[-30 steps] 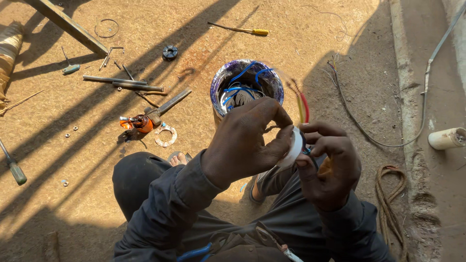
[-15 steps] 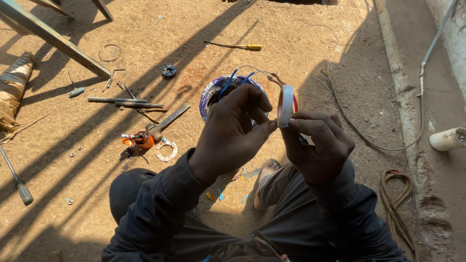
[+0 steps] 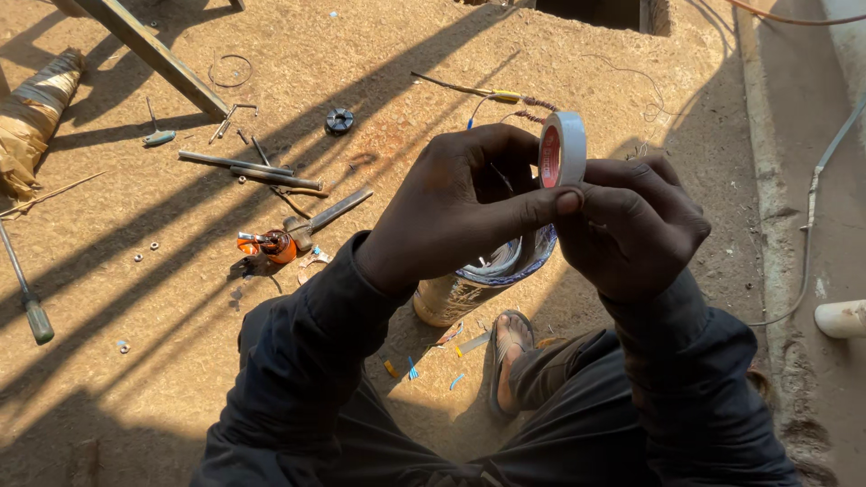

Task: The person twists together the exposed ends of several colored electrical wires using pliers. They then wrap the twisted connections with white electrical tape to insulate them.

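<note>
A white roll of tape (image 3: 563, 149) is held upright between the left hand (image 3: 460, 212) and right hand (image 3: 636, 225), fingers of both closed around it. Below them, a round container (image 3: 478, 280) stands on the sandy ground (image 3: 180, 361).

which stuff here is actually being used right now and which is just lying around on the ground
In use:
left hand
right hand
roll of white tape, held by both hands
cylindrical part under the hands

Lying about:
yellow-handled screwdriver
metal rods
orange tool
small black ring
white pipe

Left hand (image 3: 460, 212) and right hand (image 3: 631, 225) pinch a white tape roll (image 3: 563, 149) upright. Below them stands a tin can (image 3: 469, 289) on sandy ground (image 3: 135, 361).
</note>
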